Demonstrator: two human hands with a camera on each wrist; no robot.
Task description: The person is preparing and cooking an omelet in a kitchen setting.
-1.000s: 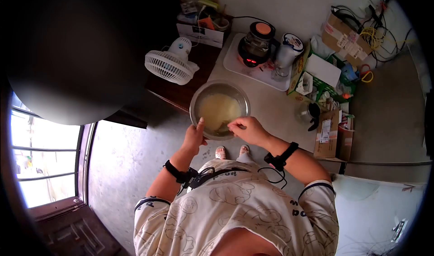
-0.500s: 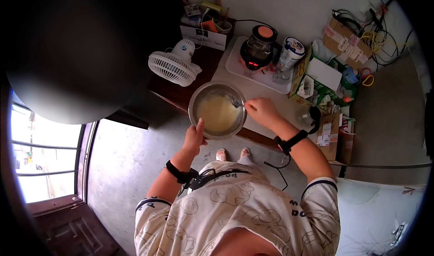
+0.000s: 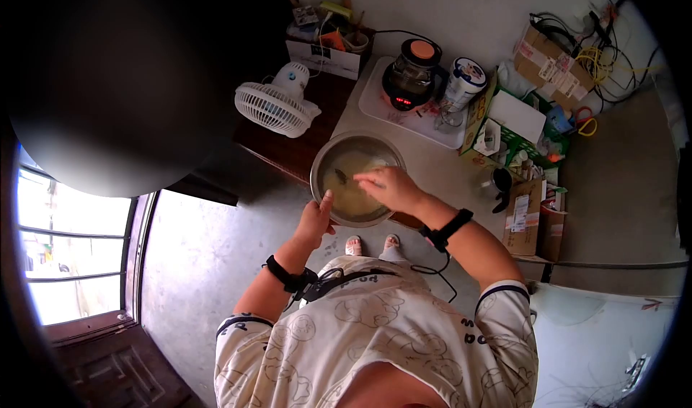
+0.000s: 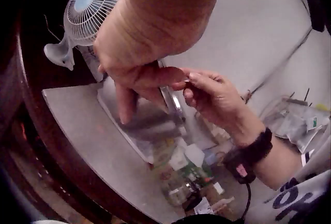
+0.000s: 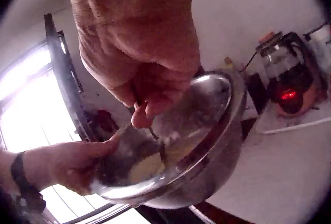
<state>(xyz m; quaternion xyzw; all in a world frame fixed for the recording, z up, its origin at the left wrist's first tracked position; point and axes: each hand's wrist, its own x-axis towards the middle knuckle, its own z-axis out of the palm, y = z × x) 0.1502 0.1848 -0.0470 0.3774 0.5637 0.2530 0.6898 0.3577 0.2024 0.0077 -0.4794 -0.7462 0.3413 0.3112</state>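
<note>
Over the near left corner of the tabletop (image 3: 432, 164), a thin utensil (image 5: 155, 133) is pinched between the thumb and fingers of the right hand (image 3: 393, 189), which is held above the mouth of a bowl (image 5: 214, 175). The utensil's dark lower end is dipped into the mixture (image 3: 357, 203); whether it is a spoon or a fork cannot be told. By the left hand (image 3: 314, 219) the bowl's rim is gripped on the near left side, with the thumb laid over the rim and the fingers set against the outer wall.

The bowl is round, of shiny silvery metal, with a rolled rim and smooth sides on which bright streaks of light are caught. Its bottom is covered by the mixture, pale yellow and wet-looking, and the inner wall above is dulled by cloudy smears. Whether the bowl's base is touching the tabletop cannot be told.

Toward the tabletop's far edge, a kettle (image 3: 411, 80) with a red-lit display and a white can (image 3: 465, 83) are carried by a white tray (image 3: 372, 99). Beyond the tabletop's left edge, a white fan (image 3: 277, 109) is stood on a dark brown surface (image 3: 321, 99).
</note>
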